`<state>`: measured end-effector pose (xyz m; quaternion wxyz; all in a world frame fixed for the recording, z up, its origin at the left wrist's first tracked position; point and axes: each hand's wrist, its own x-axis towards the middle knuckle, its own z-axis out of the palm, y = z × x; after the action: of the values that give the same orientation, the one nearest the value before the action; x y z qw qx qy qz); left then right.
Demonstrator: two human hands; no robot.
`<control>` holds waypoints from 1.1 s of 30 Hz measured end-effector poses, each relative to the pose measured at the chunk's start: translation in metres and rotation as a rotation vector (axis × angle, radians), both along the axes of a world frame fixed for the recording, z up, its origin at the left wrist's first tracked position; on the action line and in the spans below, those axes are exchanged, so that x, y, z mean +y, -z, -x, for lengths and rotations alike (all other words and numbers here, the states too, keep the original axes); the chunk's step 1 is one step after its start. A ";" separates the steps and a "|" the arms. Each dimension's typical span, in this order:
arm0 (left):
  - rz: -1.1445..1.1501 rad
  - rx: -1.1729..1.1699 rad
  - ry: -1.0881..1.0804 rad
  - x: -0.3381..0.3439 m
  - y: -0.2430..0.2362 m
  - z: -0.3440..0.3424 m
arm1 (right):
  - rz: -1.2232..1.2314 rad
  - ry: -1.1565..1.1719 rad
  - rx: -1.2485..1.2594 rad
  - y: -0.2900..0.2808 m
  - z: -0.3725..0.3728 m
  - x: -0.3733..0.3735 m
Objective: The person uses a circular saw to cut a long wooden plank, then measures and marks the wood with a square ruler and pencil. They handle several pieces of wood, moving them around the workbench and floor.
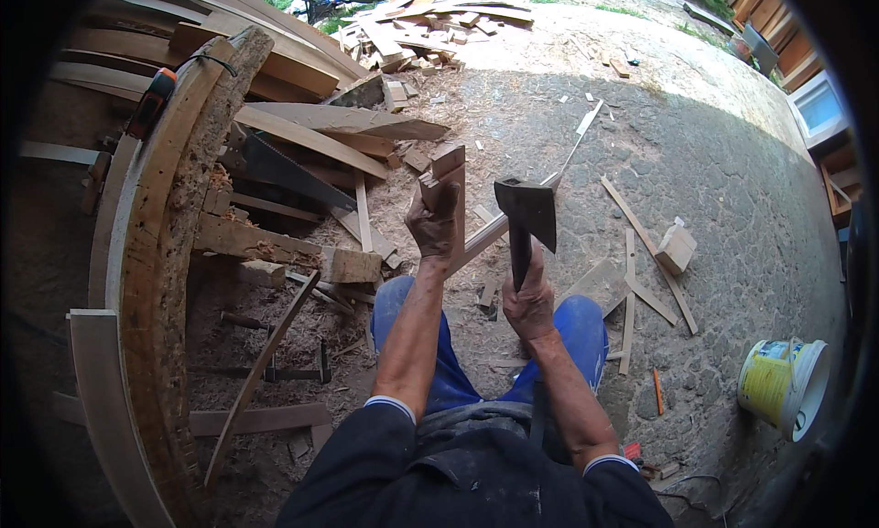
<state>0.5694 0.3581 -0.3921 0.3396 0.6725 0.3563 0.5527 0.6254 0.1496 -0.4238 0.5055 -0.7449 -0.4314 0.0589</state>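
My left hand (433, 220) is closed around an upright wooden piece (449, 162), whose notched top sticks up above my fingers. To its right, my right hand (529, 301) grips the handle of a hatchet (529, 206), with the dark metal head upward. A small gap separates the hatchet head from the wooden piece. Behind and between both hands a pale wooden strip (485, 237) runs slantwise; I cannot tell whether it joins the held piece. Both hands are above my blue-trousered knees.
At the left stands a rough timber workbench (174, 207) with an orange-and-black tool (154, 97) on it. A handsaw (288, 173) lies among boards. Scraps are heaped at a woodpile (403, 38). Right are a block (676, 248), an orange pencil-like stick (657, 392) and a tipped bucket (769, 386).
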 end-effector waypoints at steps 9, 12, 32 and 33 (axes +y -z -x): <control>0.124 -0.006 0.005 -0.004 0.004 0.012 | 0.345 -0.076 0.228 0.006 -0.001 -0.011; 0.080 0.044 0.000 0.001 0.007 0.009 | 0.081 0.022 0.149 -0.015 -0.001 -0.009; 0.712 -0.499 -0.240 0.057 -0.066 0.060 | 0.272 0.117 0.917 0.087 0.013 0.002; 0.713 -0.524 -0.250 0.057 -0.059 0.066 | 0.307 0.155 0.911 0.093 0.012 0.001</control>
<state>0.5032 0.4147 -0.3335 0.5592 0.3031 0.5049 0.5836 0.6134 0.1511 -0.5170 0.5300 -0.7392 -0.0961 0.4042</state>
